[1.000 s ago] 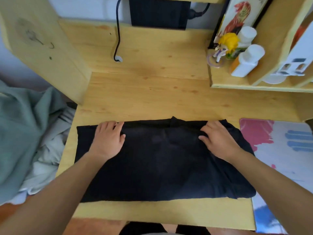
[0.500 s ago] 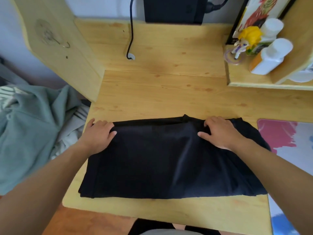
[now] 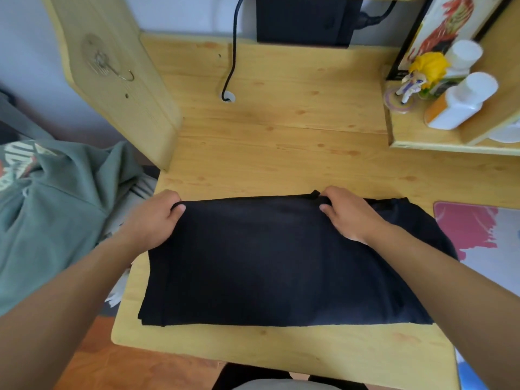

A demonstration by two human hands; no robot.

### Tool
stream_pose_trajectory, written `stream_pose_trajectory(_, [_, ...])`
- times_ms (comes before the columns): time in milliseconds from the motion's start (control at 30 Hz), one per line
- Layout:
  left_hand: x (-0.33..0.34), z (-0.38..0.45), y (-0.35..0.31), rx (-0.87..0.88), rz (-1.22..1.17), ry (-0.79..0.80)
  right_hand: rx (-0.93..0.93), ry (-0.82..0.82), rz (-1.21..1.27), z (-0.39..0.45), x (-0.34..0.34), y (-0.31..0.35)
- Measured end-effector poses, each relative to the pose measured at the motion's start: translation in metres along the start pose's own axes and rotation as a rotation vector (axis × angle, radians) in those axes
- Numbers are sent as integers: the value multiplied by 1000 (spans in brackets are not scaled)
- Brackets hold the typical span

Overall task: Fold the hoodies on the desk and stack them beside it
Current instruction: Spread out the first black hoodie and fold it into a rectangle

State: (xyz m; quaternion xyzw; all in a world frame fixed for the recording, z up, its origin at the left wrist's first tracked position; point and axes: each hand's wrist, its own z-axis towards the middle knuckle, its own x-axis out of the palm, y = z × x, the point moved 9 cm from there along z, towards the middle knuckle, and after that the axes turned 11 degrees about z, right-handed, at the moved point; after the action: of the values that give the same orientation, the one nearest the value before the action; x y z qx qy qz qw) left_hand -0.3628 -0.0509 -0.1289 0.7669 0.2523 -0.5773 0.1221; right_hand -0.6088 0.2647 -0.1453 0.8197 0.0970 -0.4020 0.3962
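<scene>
We have the black hoodie (image 3: pixel 281 257) lying folded flat on the desk (image 3: pixel 281 142). Our left hand (image 3: pixel 153 220) pinches its far left corner; our right hand (image 3: pixel 347 216) grips the far edge. It looks soft and limp, so it would likely sag unless held at both corners.

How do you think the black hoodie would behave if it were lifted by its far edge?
The black hoodie looks soft, so it would probably droop and unfold. With the left hand and right hand gripping separate corners, the middle would likely sag.
</scene>
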Motion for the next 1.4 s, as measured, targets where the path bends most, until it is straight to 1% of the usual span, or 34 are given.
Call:
stream_pose_trajectory(33, [9,6,-2,-42,17,64,34,18,-21,3,5,-1])
stream_pose_trajectory(67, [16,13,-6,-64,54,94,47,18,-43,8,7,-1])
stream_pose_trajectory(167, [19,31,-12,-136,143,72,81,-8,-82,19,7,-1])
stream_pose_trajectory(300, [16,44,1,-237,111,62,116,-12,-120,28,3,-4])
stream_pose_trajectory(467, [19,63,6,-301,110,70,99,-46,-147,44,19,-12])
stream_pose_trajectory(500, [20,64,4,-308,141,85,86,-69,-182,46,21,-14])
stream_pose_trajectory(533, [18,63,-1,-307,207,68,82,-100,-216,47,23,-16])
stream_pose_trajectory(567, [13,60,-10,-285,316,6,78,-134,-240,47,23,-18])
stream_pose_trajectory(600, [7,53,-27,-237,410,-102,69,-165,-256,46,23,-19])
stream_pose_trajectory(633, [2,40,-55,-144,425,-223,60,-189,-267,45,22,-20])
stream_pose_trajectory(667, [1,23,-94,-3,367,-322,58,-199,-270,45,22,-19])
stream_pose_trajectory(700, [6,3,-138,151,270,-365,61,-197,-269,46,21,-18])
stream_pose_trajectory(733, [19,-13,-178,272,177,-334,67,-182,-265,48,20,-15])
stream_pose_trajectory(767, [39,-25,-212,333,127,-238,72,-164,-259,50,20,-13])
stream_pose_trajectory(800, [62,-32,-235,339,100,-126,68,-173,-237,48,18,-11])
stream_pose_trajectory(833, [83,-33,-248,299,108,-47,51,-226,-199,42,11,-11])
stream_pose_trajectory(900, [105,-30,-253,226,179,-18,45,-441,-106,10,-15,-22])
stream_pose_trajectory(933, [110,-28,-253,219,212,-30,80,-555,-81,-14,-29,-39])
stream_pose_trajectory(967, [112,-28,-252,221,230,-42,149,-620,-71,-40,-41,-62])
stream_pose_trajectory(1000, [112,-28,-251,224,232,-52,246,-616,-52,-63,-48,-90])
stream_pose_trajectory(1067, [112,-28,-251,213,220,-21,448,-473,54,-95,-49,-146])
stream_pose_trajectory(1100, [113,-27,-252,200,223,15,510,-399,95,-104,-48,-164])
stream_pose_trajectory(1133, [110,-26,-255,190,228,30,524,-356,111,-108,-49,-175])
stream_pose_trajectory(1200, [93,-16,-264,173,197,-15,479,-335,151,-106,-53,-180])
stream_pose_trajectory(1300, [56,14,-284,206,166,-217,449,-311,253,-90,-57,-177])
stream_pose_trajectory(1333, [47,26,-290,222,162,-258,454,-319,291,-86,-59,-177])
stream_pose_trajectory(1400, [40,51,-300,253,131,-265,401,-422,348,-81,-69,-174])
